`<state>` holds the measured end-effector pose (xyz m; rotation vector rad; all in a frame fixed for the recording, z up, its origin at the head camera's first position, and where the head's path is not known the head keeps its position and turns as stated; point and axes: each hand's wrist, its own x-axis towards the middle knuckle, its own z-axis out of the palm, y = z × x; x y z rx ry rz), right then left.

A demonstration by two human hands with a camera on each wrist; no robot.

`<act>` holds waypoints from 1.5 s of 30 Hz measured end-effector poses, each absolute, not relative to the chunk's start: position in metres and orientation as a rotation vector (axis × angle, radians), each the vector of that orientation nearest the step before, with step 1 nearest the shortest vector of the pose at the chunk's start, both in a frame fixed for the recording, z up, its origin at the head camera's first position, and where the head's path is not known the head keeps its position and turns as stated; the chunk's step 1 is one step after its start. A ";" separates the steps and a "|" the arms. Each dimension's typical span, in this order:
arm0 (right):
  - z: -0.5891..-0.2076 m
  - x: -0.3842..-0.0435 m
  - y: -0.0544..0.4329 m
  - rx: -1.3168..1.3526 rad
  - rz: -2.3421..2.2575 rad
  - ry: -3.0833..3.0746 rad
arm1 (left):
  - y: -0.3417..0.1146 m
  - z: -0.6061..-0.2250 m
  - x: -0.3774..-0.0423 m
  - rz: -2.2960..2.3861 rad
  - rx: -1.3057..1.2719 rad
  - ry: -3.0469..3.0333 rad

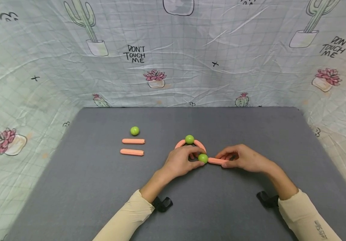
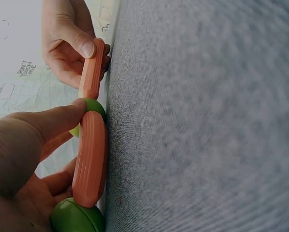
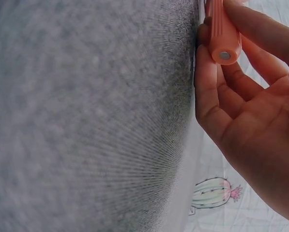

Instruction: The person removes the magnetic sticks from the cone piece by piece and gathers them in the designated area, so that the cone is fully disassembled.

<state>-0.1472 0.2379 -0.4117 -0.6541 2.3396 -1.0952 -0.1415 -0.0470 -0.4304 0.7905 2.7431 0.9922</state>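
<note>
My left hand pinches a green ball between thumb and fingers. A straight orange ribbed rod is gripped by my right hand, its left end right at that ball. In the right wrist view, the near end of the rod shows a small round metal disc. Beyond my left fingers, curved orange rods arch around another green ball. Seen from the left wrist, one curved rod runs between the pinched ball and a green ball at the bottom. My left hand hides part of the arch.
Left of my hands, two straight orange rods lie parallel on the grey table, with a green ball just behind them. A cactus-printed cloth hangs along the back and sides.
</note>
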 end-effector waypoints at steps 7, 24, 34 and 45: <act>-0.414 -0.150 0.236 -0.660 -1.088 2.344 | -0.051 -0.431 -0.143 0.999 0.768 2.731; -0.412 -0.155 0.240 -0.710 -1.105 2.322 | -0.050 -0.428 -0.146 1.014 0.730 2.721; -0.410 -0.152 0.246 -0.608 -1.098 2.358 | -0.048 -0.429 -0.144 0.993 0.732 2.717; -0.413 -0.157 0.252 -0.457 -1.102 2.498 | -0.048 -0.428 -0.144 0.953 0.771 2.716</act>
